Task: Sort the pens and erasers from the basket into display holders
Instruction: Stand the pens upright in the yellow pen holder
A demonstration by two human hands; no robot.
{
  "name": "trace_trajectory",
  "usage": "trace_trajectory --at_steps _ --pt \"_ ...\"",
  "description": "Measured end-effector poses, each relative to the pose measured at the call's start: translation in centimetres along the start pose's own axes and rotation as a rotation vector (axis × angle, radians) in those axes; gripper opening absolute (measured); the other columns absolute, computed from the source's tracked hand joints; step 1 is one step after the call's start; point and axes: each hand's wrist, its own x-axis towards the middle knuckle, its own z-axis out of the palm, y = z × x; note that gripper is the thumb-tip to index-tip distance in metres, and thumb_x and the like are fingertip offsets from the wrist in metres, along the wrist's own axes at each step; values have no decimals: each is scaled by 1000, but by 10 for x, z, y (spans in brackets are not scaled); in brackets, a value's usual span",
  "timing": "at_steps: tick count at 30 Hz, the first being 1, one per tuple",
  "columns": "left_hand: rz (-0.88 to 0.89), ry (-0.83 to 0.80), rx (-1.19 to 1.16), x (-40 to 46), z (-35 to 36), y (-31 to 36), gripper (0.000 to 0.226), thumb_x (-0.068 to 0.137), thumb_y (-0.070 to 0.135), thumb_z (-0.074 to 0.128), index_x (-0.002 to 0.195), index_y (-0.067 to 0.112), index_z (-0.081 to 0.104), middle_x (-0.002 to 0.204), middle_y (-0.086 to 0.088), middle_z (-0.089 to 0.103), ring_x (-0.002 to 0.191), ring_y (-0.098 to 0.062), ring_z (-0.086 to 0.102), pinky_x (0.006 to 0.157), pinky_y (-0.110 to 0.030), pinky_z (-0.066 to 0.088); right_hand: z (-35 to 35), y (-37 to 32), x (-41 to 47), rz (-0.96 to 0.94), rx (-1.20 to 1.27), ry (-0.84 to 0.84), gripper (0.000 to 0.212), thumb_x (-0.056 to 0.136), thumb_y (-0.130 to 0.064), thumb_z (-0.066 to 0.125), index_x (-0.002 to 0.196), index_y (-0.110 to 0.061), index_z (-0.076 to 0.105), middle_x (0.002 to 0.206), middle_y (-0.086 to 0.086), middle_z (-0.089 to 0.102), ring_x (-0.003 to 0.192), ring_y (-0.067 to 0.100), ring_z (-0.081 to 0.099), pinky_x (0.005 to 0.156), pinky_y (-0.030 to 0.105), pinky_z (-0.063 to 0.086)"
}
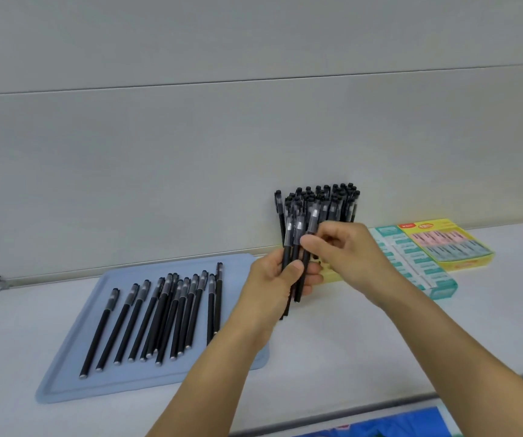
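Pens (pixel 159 320), slim matte black sticks, lie on a smooth blue tray (pixel 74 373). Left hand (pixel 280 279) grips several upright pens; right hand (pixel 345 250) pinches one cap. Further right, glossy rectangular eraser boxes (pixel 436 250) rest on the white desk (pixel 364 348).

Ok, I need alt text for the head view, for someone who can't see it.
A left hand grips a few black pens upright while the right hand pinches one. Behind them, a yellow holder full of upright pens; more pens on a blue tray, eraser boxes at right.
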Motion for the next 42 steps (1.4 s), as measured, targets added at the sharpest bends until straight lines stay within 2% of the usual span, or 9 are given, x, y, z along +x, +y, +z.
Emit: trace_trajectory --at_steps 3,7,21,26,29,32,35,39,42 --pt "-10 38 9 0 -1 -1 19 103 8 43 108 13 61 100 -3 75 92 -15 72 82 -27 57 -27 6 8 50 22 244 15 92 -23 64 78 -17 65 58 -3 65 49 9 60 49 24 50" --pt "-35 90 -34 -1 -10 -4 21 104 10 42 113 11 60 102 -4 75 92 -18 72 83 -31 56 -59 25 18 27 -244 430 12 94 -22 61 82 -19 63 68 2 68 64 15 69 71 41 60" --pt "-41 119 -73 1 -14 -6 22 104 10 41 113 11 61 100 -6 75 89 -19 73 75 -28 57 -49 57 35 126 -470 266 24 92 -22 65 72 -8 63 70 8 70 63 16 67 71 38 56" --pt "-42 110 -92 -1 -16 -6 22 104 9 41 113 9 62 100 -7 75 89 -20 73 74 -26 58 -48 49 30 215 -516 343 35 85 -32 72 104 -10 53 84 -1 58 81 24 57 73 39 48" --pt "-44 102 -78 -1 -16 -7 22 104 10 42 112 10 62 99 -5 76 91 -20 73 77 -28 59 -27 31 10 73 -353 456 27 88 -31 66 106 -17 52 79 -4 54 76 18 54 68 37 46" --pt "-46 44 -38 -3 -14 -6 22 104 11 43 111 13 64 101 -6 75 93 -20 72 82 -30 58 2 1 -2 -12 -106 85 7 87 -31 68 85 -24 68 75 -8 67 69 4 59 63 19 47" --pt "-26 -62 41 -6 -14 -3 27 104 12 41 119 13 64 106 -6 74 98 -20 71 89 -33 57 20 -11 -2 -55 -56 -144 25 89 -25 68 64 -22 64 59 -12 58 57 3 49 57 17 41" --pt "14 68 62 -9 -25 -1 25 104 16 43 112 14 66 103 -4 75 100 -18 69 92 -34 54 18 -10 8 -50 88 35 16 90 -18 67 74 -19 67 61 -8 64 55 4 57 55 17 46" --pt "0 206 -3 -11 -38 -5 23 104 19 43 109 14 65 100 -1 75 98 -16 70 92 -36 54 13 -1 19 -42 -13 235 9 92 -21 64 85 -17 67 71 -2 69 61 11 67 62 33 59"
